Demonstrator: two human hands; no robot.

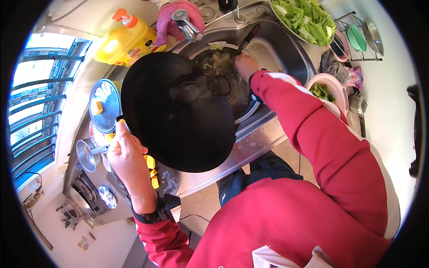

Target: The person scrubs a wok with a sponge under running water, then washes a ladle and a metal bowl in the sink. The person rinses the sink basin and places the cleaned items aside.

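Observation:
My left hand (126,150) grips the handle of a large black wok (174,124), which is tilted over the edge of the stainless steel sink (281,43). Liquid lies along the wok's side nearest the basin. In the sink, a round basin (246,114) holds murky water with scraps of leafy greens. My right hand (246,65) is over the basin, closed around a dark-handled utensil (249,37); its working end cannot be made out. The chrome faucet (186,25) stands behind the basin, beside a pink cloth (164,20).
A yellow pump bottle (130,42) stands left of the sink. Cut leafy greens fill a bowl (291,31) at the upper right, near a pink colander (340,88) with green vegetables. A lidded pot (105,110), a metal ladle (87,155) and yellow chunks (150,162) lie left.

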